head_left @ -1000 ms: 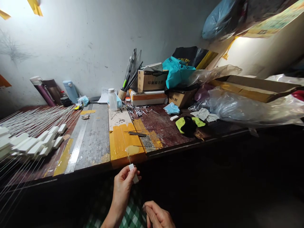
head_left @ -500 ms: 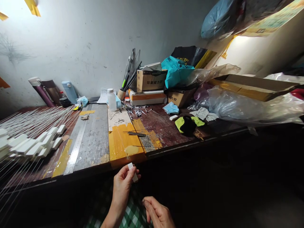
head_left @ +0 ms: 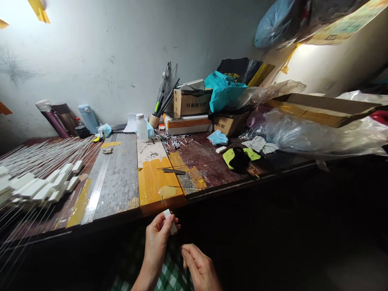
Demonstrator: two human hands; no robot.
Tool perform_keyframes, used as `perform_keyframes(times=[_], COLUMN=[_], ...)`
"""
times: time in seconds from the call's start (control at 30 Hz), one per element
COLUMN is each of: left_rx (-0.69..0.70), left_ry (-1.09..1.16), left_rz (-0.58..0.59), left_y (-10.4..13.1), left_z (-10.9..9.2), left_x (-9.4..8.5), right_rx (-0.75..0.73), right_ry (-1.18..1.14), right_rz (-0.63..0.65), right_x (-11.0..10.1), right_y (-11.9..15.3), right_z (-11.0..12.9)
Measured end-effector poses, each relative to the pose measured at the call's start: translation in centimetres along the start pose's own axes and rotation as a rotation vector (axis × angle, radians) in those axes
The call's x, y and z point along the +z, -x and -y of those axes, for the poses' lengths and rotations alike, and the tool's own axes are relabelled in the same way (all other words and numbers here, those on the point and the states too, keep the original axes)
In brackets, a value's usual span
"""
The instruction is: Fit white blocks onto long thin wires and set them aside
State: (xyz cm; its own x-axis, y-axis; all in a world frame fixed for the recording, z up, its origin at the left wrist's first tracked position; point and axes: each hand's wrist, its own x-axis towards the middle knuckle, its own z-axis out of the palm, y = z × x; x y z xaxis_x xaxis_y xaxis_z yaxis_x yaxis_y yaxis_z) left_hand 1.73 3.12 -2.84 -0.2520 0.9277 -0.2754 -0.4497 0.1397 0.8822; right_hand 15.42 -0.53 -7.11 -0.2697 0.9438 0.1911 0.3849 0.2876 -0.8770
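Just below the table's front edge, my left hand (head_left: 157, 237) pinches a small white block (head_left: 167, 214) between thumb and fingers. The block is tilted, and part of it is covered by the thumb. A little lower and to the right, my right hand (head_left: 200, 264) is closed, with thumb and forefinger pressed together. Whatever lies between those fingertips is too small or too hidden to make out. The two hands are apart. Straight ahead of them, a smear of yellowish glue (head_left: 167, 192) lies on the taped board (head_left: 151, 178).
On the left, white blocks (head_left: 38, 188) with long thin rods are piled. A steel ruler (head_left: 96, 194) lies beside a grey board (head_left: 119, 182). Farther back are a plastic bottle (head_left: 141, 128), small black-and-white pieces (head_left: 176, 144), cardboard boxes (head_left: 192, 102) and a black-and-yellow cloth (head_left: 241, 158).
My right hand has risen slightly towards my left hand. The left hand, still holding the white block, has shifted only slightly down and to the right.
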Motion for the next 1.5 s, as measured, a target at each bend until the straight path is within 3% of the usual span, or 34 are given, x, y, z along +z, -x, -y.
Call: perform_keyframes(times=[0.4,0.87,1.03,1.5], left_rx=[0.024,0.009,0.01,0.017], left_ry=[0.005,0.012,0.024,0.021], left_rz=[0.001,-0.016,-0.005,-0.001], left_y=[-0.1,0.0,0.0,-0.3], left_z=[0.0,-0.6,-0.5,-0.5], left_x=[0.5,0.6,0.5,0.5], right_rx=[0.075,0.063,0.092,0.109], right_ry=[-0.012,-0.073,-0.101,-0.11], right_rz=[-0.034,-0.083,-0.013,0.036], right_x=[-0.1,0.0,-0.1,-0.1], right_y=[-0.3,-1.2,-1.5,-2.0], right_z=[0.7,0.7,1.3,1.8])
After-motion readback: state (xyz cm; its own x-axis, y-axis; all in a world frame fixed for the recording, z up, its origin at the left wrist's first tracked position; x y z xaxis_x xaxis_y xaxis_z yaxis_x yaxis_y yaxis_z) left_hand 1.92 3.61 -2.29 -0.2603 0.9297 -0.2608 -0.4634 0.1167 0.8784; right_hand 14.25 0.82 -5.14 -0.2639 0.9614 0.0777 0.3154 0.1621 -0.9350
